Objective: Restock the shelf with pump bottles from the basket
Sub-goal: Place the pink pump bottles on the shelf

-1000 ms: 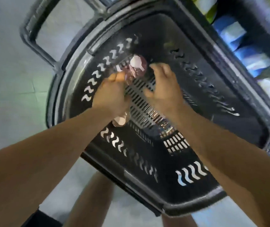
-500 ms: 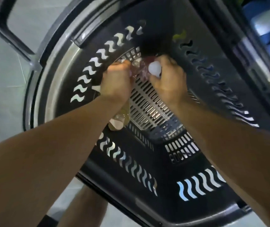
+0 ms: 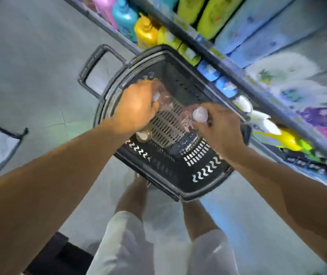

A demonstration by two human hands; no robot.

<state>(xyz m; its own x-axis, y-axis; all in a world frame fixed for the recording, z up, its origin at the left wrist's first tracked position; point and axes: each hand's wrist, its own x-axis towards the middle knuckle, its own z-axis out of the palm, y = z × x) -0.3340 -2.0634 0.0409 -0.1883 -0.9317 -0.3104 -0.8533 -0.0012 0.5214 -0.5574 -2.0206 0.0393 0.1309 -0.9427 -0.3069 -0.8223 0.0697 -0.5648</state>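
A black plastic basket (image 3: 202, 181) with slotted walls stands on the floor beside the shelf. My left hand (image 3: 134, 110) grips a clear pinkish pump bottle (image 3: 164, 96) with a white cap, over the basket's left side. My right hand (image 3: 220, 128) grips a second clear pump bottle (image 3: 199, 115) by its white cap, over the basket's right side. Another bottle's pale end (image 3: 142, 135) shows under my left hand; whether my left hand holds it too I cannot tell.
The shelf (image 3: 238, 80) runs diagonally along the right, packed with yellow, green, blue, white and purple bottles. The basket's handle (image 3: 93, 64) sticks out at the upper left. Grey tiled floor lies to the left, and my legs stand below the basket.
The view has pulled back and up from the basket, bringing the shelf into sight. My hands have moved apart, each with a bottle, and risen from the basket's floor.
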